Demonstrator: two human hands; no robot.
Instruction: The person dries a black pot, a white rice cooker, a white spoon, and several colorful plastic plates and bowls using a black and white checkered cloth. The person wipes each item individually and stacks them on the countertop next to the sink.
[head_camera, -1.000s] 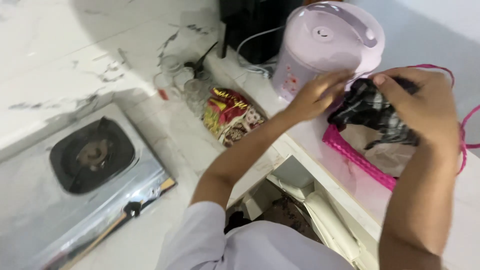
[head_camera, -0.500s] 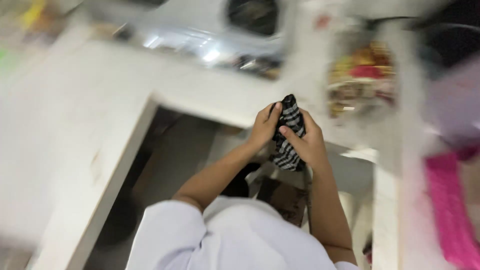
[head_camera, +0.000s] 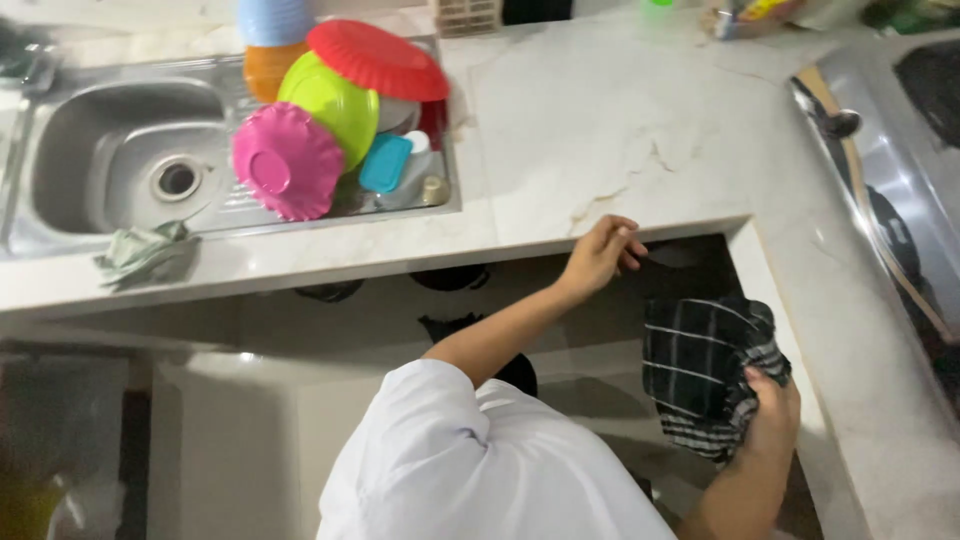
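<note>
Head view, looking down past a white sleeve: the right hand is closed around a bunched black cloth with white checked stripes, which hangs just off the edge of the marble counter, in the gap below the corner. The left hand is out ahead of it, fingers loosely curled and holding nothing, resting at or just above the counter's front edge; whether it actually touches the stone is hard to tell. Well beyond the left hand, on its far left, a steel sink holds stacked dishes on its drainer: a pink bowl tipped on its side, a lime-green plate, a red plate on top, and a small teal container. A crumpled grey-green rag lies at the sink's front rim. To the right of the right hand sits a steel gas stove.
</note>
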